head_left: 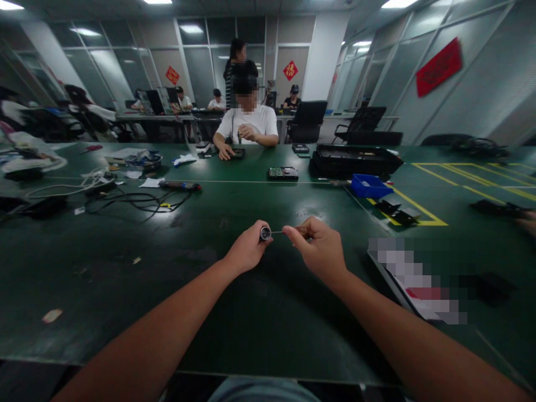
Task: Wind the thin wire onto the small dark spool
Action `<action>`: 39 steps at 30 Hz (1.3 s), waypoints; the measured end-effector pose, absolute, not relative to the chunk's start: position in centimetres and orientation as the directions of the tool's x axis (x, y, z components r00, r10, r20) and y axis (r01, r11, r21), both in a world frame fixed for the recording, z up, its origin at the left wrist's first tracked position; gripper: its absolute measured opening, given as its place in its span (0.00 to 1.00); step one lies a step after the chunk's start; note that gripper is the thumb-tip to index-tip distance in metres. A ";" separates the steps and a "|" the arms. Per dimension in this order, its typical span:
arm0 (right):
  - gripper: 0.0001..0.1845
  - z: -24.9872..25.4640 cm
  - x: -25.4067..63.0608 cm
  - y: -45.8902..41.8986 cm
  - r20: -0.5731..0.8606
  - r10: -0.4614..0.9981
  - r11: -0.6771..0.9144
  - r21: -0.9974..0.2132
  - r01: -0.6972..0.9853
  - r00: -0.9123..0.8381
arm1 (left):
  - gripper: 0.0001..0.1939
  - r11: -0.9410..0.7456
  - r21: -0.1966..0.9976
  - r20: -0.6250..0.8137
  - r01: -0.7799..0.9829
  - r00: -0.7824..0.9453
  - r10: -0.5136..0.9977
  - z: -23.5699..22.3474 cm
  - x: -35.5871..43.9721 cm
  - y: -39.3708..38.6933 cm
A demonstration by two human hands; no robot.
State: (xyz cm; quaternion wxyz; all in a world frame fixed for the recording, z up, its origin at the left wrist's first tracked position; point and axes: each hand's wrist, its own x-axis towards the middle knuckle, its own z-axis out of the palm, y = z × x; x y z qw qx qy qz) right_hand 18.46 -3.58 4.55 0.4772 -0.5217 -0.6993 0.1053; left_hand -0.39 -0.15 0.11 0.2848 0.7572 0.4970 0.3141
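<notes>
My left hand is closed around a small dark cylinder, and the round metallic end of this cylinder faces me. A thin-shafted screwdriver is in my right hand, gripped between thumb and fingers. Its shaft points left, and the tip meets or lies just at the cylinder's side; I cannot tell if it touches. Most of the handle, brownish where it shows, is hidden by my fingers. Both hands are held above the green tabletop.
Ahead lies a hard drive, with a black case and blue bin to its right. A powered screwdriver and cables are at left. A tray of papers sits at right. Opposite, a co-worker handles a device.
</notes>
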 end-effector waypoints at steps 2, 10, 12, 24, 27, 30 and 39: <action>0.21 4.5 18.5 -3.7 0.577 0.817 0.449 -0.622 0.642 -0.011 | 0.08 -0.345 0.742 0.190 0.575 0.312 0.931 0.1 -0.4 -0.1; 0.08 4.2 18.6 -3.7 0.567 0.802 0.561 -0.606 0.564 -0.189 | 0.07 -0.355 0.745 0.197 0.565 0.322 0.926 0.2 -0.5 -0.2; 0.07 4.3 18.7 -3.8 0.557 0.793 0.593 -0.611 0.525 -0.247 | 0.07 -0.363 0.742 0.204 0.563 0.327 0.923 0.2 -0.5 -0.2; 0.12 2.8 18.3 -2.6 0.439 0.898 0.433 -0.882 0.184 -0.008 | 0.07 -0.346 0.754 0.204 0.558 0.303 0.931 0.4 -0.3 -0.2; 0.15 2.3 18.5 -1.3 0.301 0.949 0.306 -0.951 -0.047 0.096 | 0.06 -0.406 0.709 0.277 0.576 0.302 0.912 0.7 -0.4 -0.2; 0.15 2.3 18.9 -0.7 0.229 0.970 0.236 -0.966 -0.104 0.081 | 0.06 -0.405 0.692 0.282 0.597 0.294 0.913 0.9 -0.4 -0.1; 0.12 3.3 18.4 -2.4 0.451 0.887 0.431 -0.886 0.173 0.102 | 0.06 -0.370 0.728 0.228 0.577 0.305 0.925 0.7 -0.4 -0.3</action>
